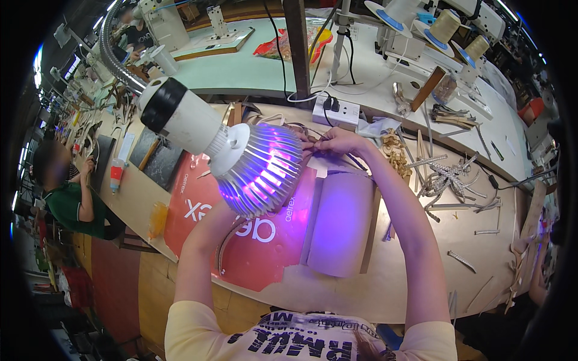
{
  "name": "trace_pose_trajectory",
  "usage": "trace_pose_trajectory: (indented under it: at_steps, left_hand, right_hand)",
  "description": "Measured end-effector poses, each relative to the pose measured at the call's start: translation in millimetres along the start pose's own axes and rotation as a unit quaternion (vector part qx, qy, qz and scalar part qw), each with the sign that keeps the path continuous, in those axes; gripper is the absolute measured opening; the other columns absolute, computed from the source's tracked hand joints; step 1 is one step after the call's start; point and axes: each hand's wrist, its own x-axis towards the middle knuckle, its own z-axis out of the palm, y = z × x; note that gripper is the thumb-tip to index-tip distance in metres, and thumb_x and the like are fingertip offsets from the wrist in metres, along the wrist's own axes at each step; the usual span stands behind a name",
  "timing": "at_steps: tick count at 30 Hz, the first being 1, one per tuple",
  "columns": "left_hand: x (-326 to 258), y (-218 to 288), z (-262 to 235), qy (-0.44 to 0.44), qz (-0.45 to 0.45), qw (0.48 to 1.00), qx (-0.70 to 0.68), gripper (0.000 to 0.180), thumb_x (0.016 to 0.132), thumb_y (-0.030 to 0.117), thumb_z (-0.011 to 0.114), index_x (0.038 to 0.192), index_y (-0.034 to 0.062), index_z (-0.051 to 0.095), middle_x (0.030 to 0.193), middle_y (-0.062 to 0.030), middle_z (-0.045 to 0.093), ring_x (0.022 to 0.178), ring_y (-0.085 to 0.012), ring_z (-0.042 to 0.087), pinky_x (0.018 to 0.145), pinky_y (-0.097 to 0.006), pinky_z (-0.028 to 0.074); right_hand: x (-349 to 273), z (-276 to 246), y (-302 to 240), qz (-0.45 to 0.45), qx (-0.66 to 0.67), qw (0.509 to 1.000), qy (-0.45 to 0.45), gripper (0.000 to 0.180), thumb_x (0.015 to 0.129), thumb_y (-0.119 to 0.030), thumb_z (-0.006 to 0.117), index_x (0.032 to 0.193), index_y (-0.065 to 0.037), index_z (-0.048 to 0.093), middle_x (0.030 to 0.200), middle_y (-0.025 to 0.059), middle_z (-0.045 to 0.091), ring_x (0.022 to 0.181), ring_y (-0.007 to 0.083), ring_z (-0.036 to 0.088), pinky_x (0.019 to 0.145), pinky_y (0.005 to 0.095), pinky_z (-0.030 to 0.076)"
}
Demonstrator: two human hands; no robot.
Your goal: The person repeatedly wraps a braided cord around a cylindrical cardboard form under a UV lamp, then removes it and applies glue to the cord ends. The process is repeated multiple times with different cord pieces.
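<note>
Beyond the lamp, at the far side of the bench, my right hand is closed in a pinch on thin dark strips. Close beside it on the left, the fingertips of my left hand are pressed together on the same strips; a finned lamp head hides the rest of that hand. Purple light from the lamp falls on a beige padded block with a rounded top, just nearer than my hands. Under my left forearm lies a red printed sheet.
Braided grey cords lie in a heap at right, with tan curled strips near my right wrist. A white power strip sits just beyond my hands. Thread cones stand far right. A person in green works at left.
</note>
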Motion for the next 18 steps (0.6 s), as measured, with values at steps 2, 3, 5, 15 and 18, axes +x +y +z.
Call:
trace_pose_trajectory:
  at_steps: [2, 3, 5, 15, 18]
  left_hand:
    - [1, 1, -1, 0.003, 0.002, 1.000, -0.005, 0.022, 0.084, 0.015, 0.070, 0.104, 0.0061, 0.071, 0.107, -0.0107, 0.064, 0.099, -0.0294, 0.062, 0.084, -0.039, 0.050]
    - [1, 2, -2, 0.004, -0.002, 1.000, -0.021, 0.021, 0.084, 0.014, 0.070, 0.104, 0.0061, 0.071, 0.107, -0.0106, 0.064, 0.099, -0.0295, 0.062, 0.084, -0.039, 0.050]
    - [1, 3, -2, 0.005, -0.011, 0.999, -0.053, 0.021, 0.083, 0.013, 0.071, 0.103, 0.0060, 0.070, 0.107, -0.0105, 0.063, 0.100, -0.0297, 0.062, 0.085, -0.039, 0.050]
    - [-1, -1, -3, 0.003, 0.061, 0.998, 0.018, 0.022, 0.080, 0.012, 0.072, 0.102, 0.0075, 0.068, 0.110, -0.0096, 0.064, 0.100, -0.0290, 0.062, 0.085, -0.039, 0.049]
    - [-13, -1, -6, 0.008, 0.116, 0.989, 0.093, 0.022, 0.079, 0.012, 0.072, 0.099, 0.0071, 0.067, 0.109, -0.0094, 0.064, 0.099, -0.0285, 0.062, 0.085, -0.039, 0.048]
  right_hand:
    - [0, 1, -1, 0.007, 0.000, 1.000, 0.002, 0.027, 0.087, -0.028, 0.070, 0.090, -0.001, 0.073, 0.078, 0.0011, 0.066, 0.067, 0.0093, 0.055, 0.060, 0.0246, 0.041]
    - [0, 2, -1, 0.012, 0.002, 1.000, 0.003, 0.027, 0.087, -0.028, 0.070, 0.089, -0.002, 0.073, 0.077, 0.0005, 0.066, 0.066, 0.0089, 0.055, 0.058, 0.0244, 0.040]
    - [0, 3, -2, 0.000, 0.016, 1.000, -0.004, 0.026, 0.087, -0.029, 0.069, 0.088, -0.003, 0.072, 0.075, -0.0006, 0.065, 0.064, 0.0082, 0.053, 0.057, 0.0239, 0.039]
    - [6, 3, 4, 0.021, 0.016, 0.999, -0.032, 0.025, 0.091, -0.025, 0.061, 0.097, -0.003, 0.072, 0.080, 0.0008, 0.067, 0.068, 0.0072, 0.055, 0.063, 0.0231, 0.043]
    - [6, 5, 3, -0.016, -0.143, 0.989, 0.021, 0.028, 0.089, -0.025, 0.062, 0.092, 0.001, 0.071, 0.078, 0.0052, 0.067, 0.070, 0.0119, 0.058, 0.064, 0.0286, 0.046]
